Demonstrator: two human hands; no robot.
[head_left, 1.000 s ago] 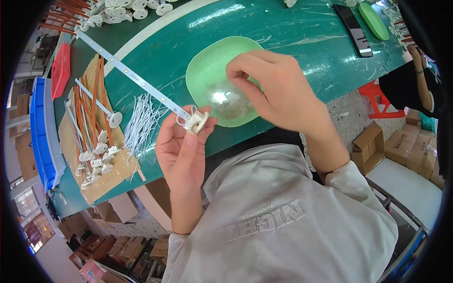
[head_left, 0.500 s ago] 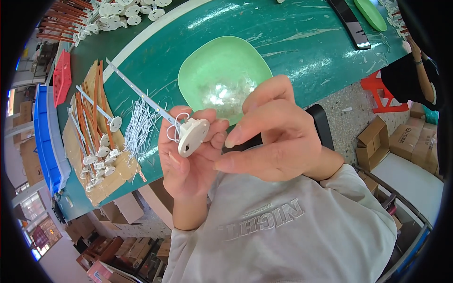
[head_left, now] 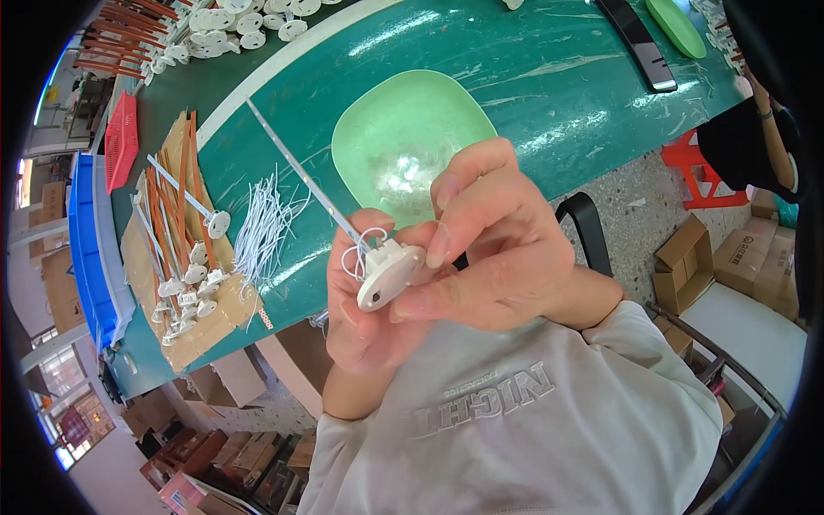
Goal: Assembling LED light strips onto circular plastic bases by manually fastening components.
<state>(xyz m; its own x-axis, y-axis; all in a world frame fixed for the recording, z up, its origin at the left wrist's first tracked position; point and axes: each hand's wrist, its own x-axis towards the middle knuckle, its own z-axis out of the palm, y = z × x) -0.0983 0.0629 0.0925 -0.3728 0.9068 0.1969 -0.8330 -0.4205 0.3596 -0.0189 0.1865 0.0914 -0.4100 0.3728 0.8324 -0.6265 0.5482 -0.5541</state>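
Observation:
My left hand (head_left: 365, 330) grips a white round lamp base (head_left: 390, 279) from beneath, its flat disc face tilted up toward me. From the base a thin LED strip (head_left: 296, 163) sticks out to the upper left. A thin white wire (head_left: 350, 260) loops beside the joint. At the disc's right edge, my right hand (head_left: 506, 249) has its thumb and forefinger brought together in a pinch; anything small between the fingertips is hidden. Behind both hands sits a light green bowl (head_left: 369, 112) with small clear, shiny pieces (head_left: 408, 176) at its bottom.
A bundle of white wires (head_left: 262, 227) lies left of the bowl. Further left, cardboard (head_left: 219, 322) carries several LED strips with white bases. A red basket (head_left: 122, 142) and blue trays (head_left: 90, 249) line the left edge. A co-worker's arm (head_left: 777, 146) shows at right.
The left hand and the lamp base have shifted right and slightly down. My right hand's fingertips have closed in from a gap to the disc's edge.

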